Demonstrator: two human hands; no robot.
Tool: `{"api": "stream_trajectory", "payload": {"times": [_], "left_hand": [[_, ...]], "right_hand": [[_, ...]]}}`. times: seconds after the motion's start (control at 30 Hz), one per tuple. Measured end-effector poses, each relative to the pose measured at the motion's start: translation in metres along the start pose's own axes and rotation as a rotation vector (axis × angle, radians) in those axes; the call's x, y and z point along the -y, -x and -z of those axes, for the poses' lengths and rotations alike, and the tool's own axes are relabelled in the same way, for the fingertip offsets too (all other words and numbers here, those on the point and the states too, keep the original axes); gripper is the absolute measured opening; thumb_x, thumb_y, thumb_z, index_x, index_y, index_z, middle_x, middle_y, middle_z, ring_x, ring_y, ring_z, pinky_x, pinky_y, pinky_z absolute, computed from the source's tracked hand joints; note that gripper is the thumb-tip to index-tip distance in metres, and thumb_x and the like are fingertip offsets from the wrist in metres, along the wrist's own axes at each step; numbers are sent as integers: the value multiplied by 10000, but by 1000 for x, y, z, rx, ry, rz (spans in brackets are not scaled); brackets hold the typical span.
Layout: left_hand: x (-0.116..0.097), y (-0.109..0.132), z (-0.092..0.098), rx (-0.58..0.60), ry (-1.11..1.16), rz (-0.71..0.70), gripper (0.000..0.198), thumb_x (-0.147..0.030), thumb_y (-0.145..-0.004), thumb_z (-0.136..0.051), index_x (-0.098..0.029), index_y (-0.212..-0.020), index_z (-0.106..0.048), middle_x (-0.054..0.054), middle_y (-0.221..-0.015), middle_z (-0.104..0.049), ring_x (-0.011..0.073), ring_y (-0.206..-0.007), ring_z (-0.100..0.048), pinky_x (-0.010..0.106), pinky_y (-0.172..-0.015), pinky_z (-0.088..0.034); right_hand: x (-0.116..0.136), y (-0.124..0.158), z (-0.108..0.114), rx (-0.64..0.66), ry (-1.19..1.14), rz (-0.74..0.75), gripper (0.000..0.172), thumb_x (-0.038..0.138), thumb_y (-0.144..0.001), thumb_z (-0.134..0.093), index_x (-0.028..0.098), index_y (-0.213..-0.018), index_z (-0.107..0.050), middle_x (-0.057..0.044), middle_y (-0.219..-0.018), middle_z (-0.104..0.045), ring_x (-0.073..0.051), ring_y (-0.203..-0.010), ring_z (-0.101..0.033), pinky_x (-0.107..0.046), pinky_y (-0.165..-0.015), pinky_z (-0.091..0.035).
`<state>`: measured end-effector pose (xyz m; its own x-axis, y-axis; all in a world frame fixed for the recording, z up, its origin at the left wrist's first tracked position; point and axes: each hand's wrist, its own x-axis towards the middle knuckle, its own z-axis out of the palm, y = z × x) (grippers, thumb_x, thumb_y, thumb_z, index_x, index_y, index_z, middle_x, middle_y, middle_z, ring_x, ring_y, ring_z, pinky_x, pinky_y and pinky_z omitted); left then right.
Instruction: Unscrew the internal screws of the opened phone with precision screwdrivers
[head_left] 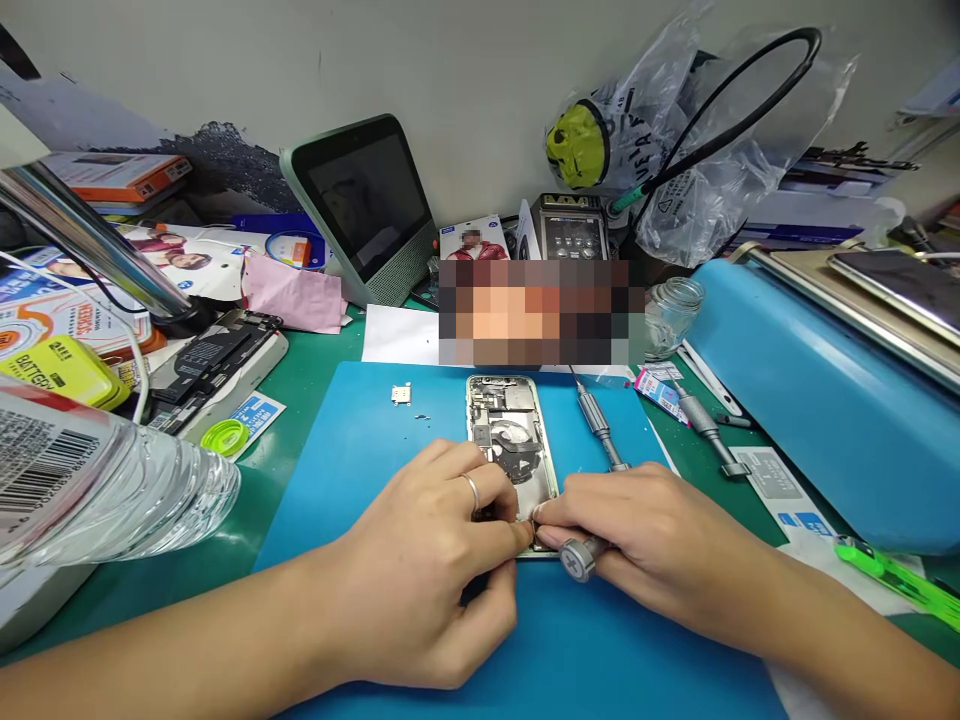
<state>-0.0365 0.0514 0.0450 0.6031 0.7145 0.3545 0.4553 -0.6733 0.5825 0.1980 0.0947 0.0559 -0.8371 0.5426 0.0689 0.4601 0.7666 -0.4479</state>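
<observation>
An opened phone housing with bare inner parts lies upright on the blue mat, its lower end partly hidden by my hands. My left hand, a ring on one finger, is closed with its fingertips pressed together at the phone's lower end. What they pinch is too small to make out. Tucked in my closed right hand is a grey screwdriver, its cross-marked cap toward me. The right thumb and index fingertips meet the left ones over the phone. A second screwdriver lies just beyond my right hand.
On the blue mat sit a small metal plate and tiny loose parts. A water bottle and another opened phone are at left. A third screwdriver, glass jar and blue case stand right.
</observation>
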Motion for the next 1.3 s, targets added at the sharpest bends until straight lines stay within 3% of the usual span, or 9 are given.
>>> {"api": "stream_trajectory", "payload": {"times": [0.47,0.93,1.03,1.3], "left_hand": [[1,1,0,28,-39,-52,141,-113,-774,-589,-140,-817,-720,68,-915,-636,187,-776,-497,377,-676,-344],[2,2,0,34,-20,-33,169,-108,-796,-571,-144,-847,-727,80,-946,-643,199,-798,-521,387,-704,-390],[2,2,0,37,-16,-32,195,-110,-804,-573,-146,-899,-740,81,-959,-645,205,-813,-528,389,-708,-394],[-1,2,1,26,-17,-50,174,-112,-885,-527,-146,-796,-672,87,-962,-654,205,-819,-529,378,-701,-406]], "right_hand": [[0,0,-2,14,38,-5,187,196,-993,-492,226,-906,-654,28,-759,-699,-119,-636,-625,-263,-572,-354],[3,-6,-4,6,118,-6,300,223,-1041,-379,212,-866,-623,6,-710,-697,-130,-590,-618,-257,-553,-362],[0,-5,-4,-24,85,-1,265,214,-1028,-396,213,-887,-620,6,-720,-691,-126,-587,-608,-250,-554,-364],[-11,-3,10,-110,99,-127,178,123,-940,-477,217,-907,-625,-1,-770,-714,-133,-637,-651,-241,-578,-404]]}}
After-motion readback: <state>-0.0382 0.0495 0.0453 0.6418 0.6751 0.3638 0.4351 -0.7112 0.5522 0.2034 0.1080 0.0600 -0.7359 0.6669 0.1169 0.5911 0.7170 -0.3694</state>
